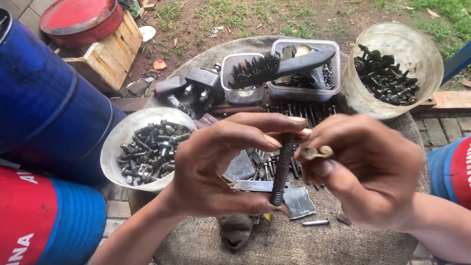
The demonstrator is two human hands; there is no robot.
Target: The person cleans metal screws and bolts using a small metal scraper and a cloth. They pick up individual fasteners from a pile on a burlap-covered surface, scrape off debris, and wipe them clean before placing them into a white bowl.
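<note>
My left hand (221,164) grips a long dark threaded bolt (282,169), held nearly upright between thumb and fingers. My right hand (365,172) is closed at the bolt's top end and pinches a small rusty nut or washer (316,151) between thumb and fingers. Both hands hover over a round stump-like work surface (294,240) strewn with bolts.
A white bowl of dark bolts (147,147) sits left. A pale bucket of bolts (387,73) stands at back right. Two clear tubs (304,68) carry a black wire brush (274,66). Blue and red drums (44,113) stand left. Flat metal pieces (299,201) lie below the hands.
</note>
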